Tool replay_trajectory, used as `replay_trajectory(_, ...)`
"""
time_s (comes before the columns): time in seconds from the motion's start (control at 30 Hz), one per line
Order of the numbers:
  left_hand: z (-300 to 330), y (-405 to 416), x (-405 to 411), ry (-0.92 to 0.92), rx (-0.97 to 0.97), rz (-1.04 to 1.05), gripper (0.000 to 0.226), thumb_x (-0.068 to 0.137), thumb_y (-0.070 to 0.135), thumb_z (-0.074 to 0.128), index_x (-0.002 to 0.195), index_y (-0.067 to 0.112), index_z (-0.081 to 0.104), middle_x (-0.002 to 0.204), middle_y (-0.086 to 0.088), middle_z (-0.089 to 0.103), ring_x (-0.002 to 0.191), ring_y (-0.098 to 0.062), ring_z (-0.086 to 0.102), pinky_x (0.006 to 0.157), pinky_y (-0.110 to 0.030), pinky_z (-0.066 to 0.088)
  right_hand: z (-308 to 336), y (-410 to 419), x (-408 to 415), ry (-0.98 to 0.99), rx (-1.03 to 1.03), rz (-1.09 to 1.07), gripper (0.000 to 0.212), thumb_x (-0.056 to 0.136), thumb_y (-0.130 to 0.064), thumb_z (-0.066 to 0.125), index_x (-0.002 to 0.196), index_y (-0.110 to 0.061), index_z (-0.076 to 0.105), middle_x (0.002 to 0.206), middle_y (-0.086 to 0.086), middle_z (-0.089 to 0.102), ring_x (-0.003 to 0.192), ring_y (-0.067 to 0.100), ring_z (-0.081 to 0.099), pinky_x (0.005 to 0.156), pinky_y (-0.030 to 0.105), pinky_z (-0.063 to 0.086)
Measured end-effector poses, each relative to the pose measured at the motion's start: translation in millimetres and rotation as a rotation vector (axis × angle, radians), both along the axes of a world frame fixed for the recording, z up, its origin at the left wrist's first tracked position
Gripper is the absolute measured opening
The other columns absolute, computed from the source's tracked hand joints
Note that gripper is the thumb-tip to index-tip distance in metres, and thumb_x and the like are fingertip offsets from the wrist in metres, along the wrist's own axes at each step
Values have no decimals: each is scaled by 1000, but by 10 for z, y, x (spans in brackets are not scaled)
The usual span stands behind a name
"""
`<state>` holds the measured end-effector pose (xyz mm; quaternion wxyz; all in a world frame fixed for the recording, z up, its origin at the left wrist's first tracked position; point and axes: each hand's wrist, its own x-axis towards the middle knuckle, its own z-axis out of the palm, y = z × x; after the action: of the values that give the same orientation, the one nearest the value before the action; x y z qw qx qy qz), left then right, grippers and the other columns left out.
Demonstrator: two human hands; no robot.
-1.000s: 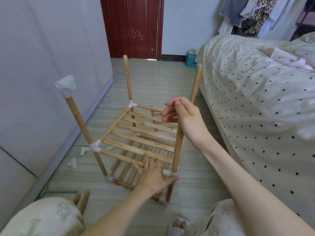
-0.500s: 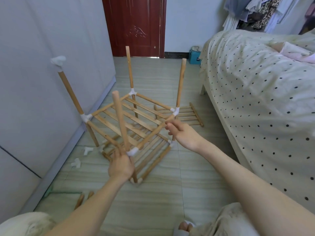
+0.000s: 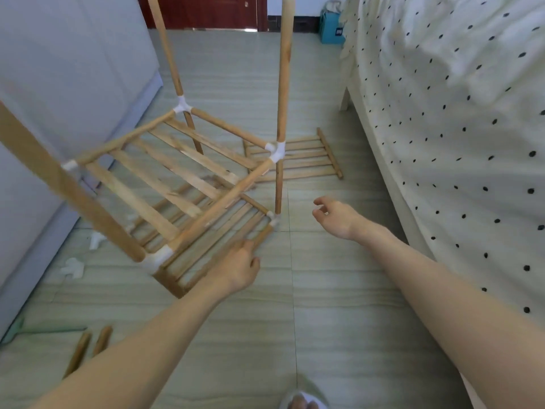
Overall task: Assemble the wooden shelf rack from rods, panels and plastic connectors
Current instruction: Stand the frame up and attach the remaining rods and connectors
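The partly built wooden rack (image 3: 165,184) stands on the tiled floor, two slatted shelves joined by white plastic connectors (image 3: 277,150) with upright rods (image 3: 284,69) rising from the corners. My left hand (image 3: 236,270) reaches to the lower shelf's front rod (image 3: 262,236), its fingers touching it near the right corner. Right of the rack, my right hand (image 3: 336,216) hovers with loosely curled fingers, holding nothing and touching nothing.
A spare slatted panel (image 3: 309,160) lies on the floor behind the rack. Loose white connectors (image 3: 72,268) and two loose rods (image 3: 88,349) lie at left. A dotted bed (image 3: 442,128) flanks the right, a grey wardrobe (image 3: 59,69) the left.
The rack has been turned and set down closer to me. My right hand let go of the shelf rod and pulled away; my left hand moved from the near corner post to the lower front rod.
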<state>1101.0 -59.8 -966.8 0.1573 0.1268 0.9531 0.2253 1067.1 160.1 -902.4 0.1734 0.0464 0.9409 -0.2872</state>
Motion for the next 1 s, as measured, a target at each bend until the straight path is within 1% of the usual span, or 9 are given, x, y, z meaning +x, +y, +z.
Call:
replay_trajectory(0.1, -423, 279, -361, 11, -87, -99, 62, 95, 25, 45, 149, 20, 16, 148, -11, 29, 133, -28, 31, 107, -36, 31, -467, 238, -474, -19, 52, -18, 47, 100, -22, 37, 145, -10, 28, 145, 16, 37, 132, 32, 36, 106, 34, 30)
replay_trajectory(0.2, -893, 547, -690, -50, -241, -241, 62, 98, 34, 38, 150, 15, 10, 158, -8, 4, 145, -23, 5, 117, -37, 15, -945, 452, -958, -2, 171, 7, 49, 100, -23, 37, 146, -11, 24, 145, 18, 36, 132, 34, 35, 107, 38, 31)
replay_trajectory(0.27, -1149, 723, -876, -107, -286, -330, 63, 100, 37, 35, 151, 18, 3, 159, -8, -4, 146, -23, -4, 119, -36, 6, -1222, 575, -1231, -15, 228, 10, 51, 99, -23, 37, 146, -13, 23, 145, 18, 34, 132, 36, 33, 107, 40, 31)
replay_trajectory(0.4, -1518, 998, -1267, -101, -302, -449, 67, 99, 44, 32, 150, 21, -5, 157, -6, -17, 145, -24, -12, 118, -39, 1, -1668, 802, -1706, -17, 332, 38, 53, 98, -21, 38, 146, -11, 21, 150, 17, 27, 136, 35, 26, 110, 42, 28)
replay_trajectory(0.57, -1876, 1072, -1361, -146, -362, -412, 86, 91, 60, 37, 148, 23, -17, 151, -4, -31, 142, -23, -23, 115, -40, -9, -2049, 1029, -2119, -27, 436, 19, 57, 97, -22, 37, 149, -12, 13, 156, 14, 11, 142, 30, 13, 113, 44, 22)
replay_trajectory(0.7, -1895, 1059, -1349, -137, -366, -412, 91, 88, 62, 40, 147, 23, -19, 139, 1, -40, 141, -23, -25, 115, -40, -10, -2194, 1083, -2374, -40, 497, 24, 60, 96, -20, 37, 149, -12, 9, 158, 10, 1, 145, 26, 2, 115, 47, 16)
replay_trajectory(0.83, -1873, 1102, -1360, -163, -420, -419, 91, 89, 61, 36, 144, 22, -26, 140, -1, -42, 140, -25, -28, 115, -42, -10, -2262, 1133, -2655, 17, 614, 21, 64, 92, -14, 38, 149, -15, 9, 158, 7, -4, 145, 26, -6, 113, 56, 3)
replay_trajectory(0.93, -1838, 1128, -1357, -169, -444, -415, 90, 90, 60, 35, 143, 21, -27, 140, -1, -42, 140, -25, -27, 115, -42, -8, -2309, 1223, -2792, -23, 608, -19, 64, 94, -11, 31, 150, -11, 2, 158, 4, -10, 145, 25, -8, 114, 53, 4)
replay_trajectory(1.0, -1815, 1141, -1367, -181, -464, -420, 90, 90, 59, 35, 143, 22, -28, 144, -3, -40, 140, -25, -27, 116, -42, -7, -2354, 1284, -2825, -89, 622, 11, 60, 94, -9, 31, 149, -2, 8, 157, 7, -14, 145, 26, -8, 116, 47, 8)
